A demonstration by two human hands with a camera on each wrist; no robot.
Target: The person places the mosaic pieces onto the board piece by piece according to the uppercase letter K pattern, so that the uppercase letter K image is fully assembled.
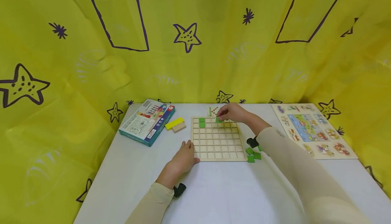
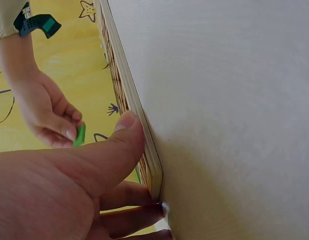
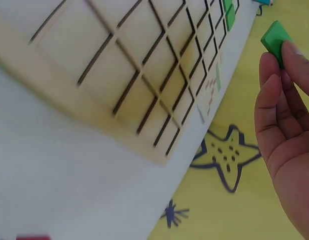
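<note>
— Green tile (image 3: pixel 275 40), pinched between my right hand's (image 1: pixel 233 112) thumb and fingertips, above the far row of the wooden grid board (image 1: pixel 217 139).

— And your left hand (image 1: pixel 182 156)?

— Resting at the board's near-left corner, thumb laid along its edge, fingers tucked at the corner, steadying it without gripping.

— How much is filled?

— Barely begun, I'd judge: two placed green tiles (image 1: pixel 202 122) sit stacked in the far-left columns, nearly every other cell bare. A few loose green tiles (image 1: pixel 253 154) wait beside the board's near-right corner.

— Anything unclear?

— Which cell I'm hovering over; my fingers cover it. The small pattern card (image 1: pixel 212 110) behind the board is too tiny to read.
</note>
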